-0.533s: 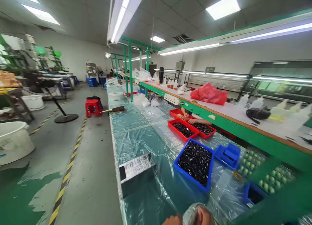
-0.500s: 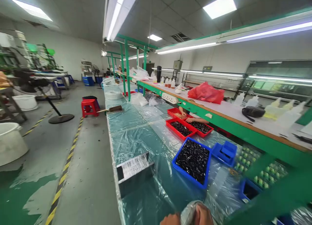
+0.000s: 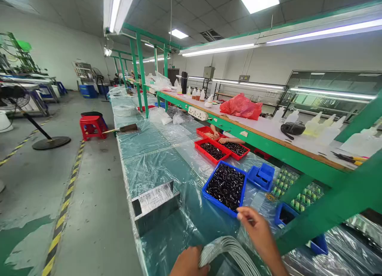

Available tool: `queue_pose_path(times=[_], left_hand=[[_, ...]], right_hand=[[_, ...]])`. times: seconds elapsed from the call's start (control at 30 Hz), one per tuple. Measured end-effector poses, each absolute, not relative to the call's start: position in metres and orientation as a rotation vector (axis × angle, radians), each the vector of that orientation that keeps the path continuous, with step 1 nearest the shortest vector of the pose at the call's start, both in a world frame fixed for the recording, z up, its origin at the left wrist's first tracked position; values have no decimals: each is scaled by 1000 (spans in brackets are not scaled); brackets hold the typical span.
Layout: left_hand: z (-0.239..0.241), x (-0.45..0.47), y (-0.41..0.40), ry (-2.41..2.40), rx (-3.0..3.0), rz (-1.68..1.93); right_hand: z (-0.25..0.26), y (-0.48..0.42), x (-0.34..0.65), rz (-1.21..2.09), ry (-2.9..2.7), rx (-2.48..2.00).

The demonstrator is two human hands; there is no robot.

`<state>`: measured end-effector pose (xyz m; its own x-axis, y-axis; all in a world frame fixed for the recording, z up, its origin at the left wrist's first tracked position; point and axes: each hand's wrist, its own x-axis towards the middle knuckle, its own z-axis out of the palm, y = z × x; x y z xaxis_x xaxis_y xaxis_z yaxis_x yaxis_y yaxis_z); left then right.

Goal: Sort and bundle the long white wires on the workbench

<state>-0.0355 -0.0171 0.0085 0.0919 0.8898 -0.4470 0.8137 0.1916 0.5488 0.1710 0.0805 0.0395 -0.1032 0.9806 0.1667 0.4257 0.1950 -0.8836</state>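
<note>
Grey cable bundle (image 3: 227,248) sits low over the plastic-covered desk (image 3: 155,148), the left hand (image 3: 188,264) closed around it. Right hand (image 3: 259,232), fingers loosely curled and empty, reaches the blue tray (image 3: 226,185) of black parts; nothing picked yet.

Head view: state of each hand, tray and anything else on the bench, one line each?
left hand: closed on the bundle of white cables
right hand: fingers partly open, reaching at the near edge of the blue tray
blue tray: full of small black parts, uncovered
red trays: holding dark parts, another person's hand in them
metal bracket: upright on the plastic-covered bench
</note>
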Motion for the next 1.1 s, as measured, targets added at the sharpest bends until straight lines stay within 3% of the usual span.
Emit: queue_pose_path(times=[0.13,0.27,0.53,0.7,0.9,1.1], left_hand=[[15,-33,-14,1761,1639,124],[19,-36,-18,1744,1653,127],[26,-34,-23,1721,1701,63],[21,-27,-24,1720,1762,-84],[26,-17,-23,1686,1886,-154],[29,-13,-24,1623,1994,-209]], right_hand=[[-7,58,156,1146,-1868,-1145],[-37,46,162,931,-2088,-974],[-48,39,139,408,-2201,-886],[-57,37,139,361,-2282,-894],[-30,47,132,552,-2420,-1041],[9,81,123,1103,-2476,-1143]])
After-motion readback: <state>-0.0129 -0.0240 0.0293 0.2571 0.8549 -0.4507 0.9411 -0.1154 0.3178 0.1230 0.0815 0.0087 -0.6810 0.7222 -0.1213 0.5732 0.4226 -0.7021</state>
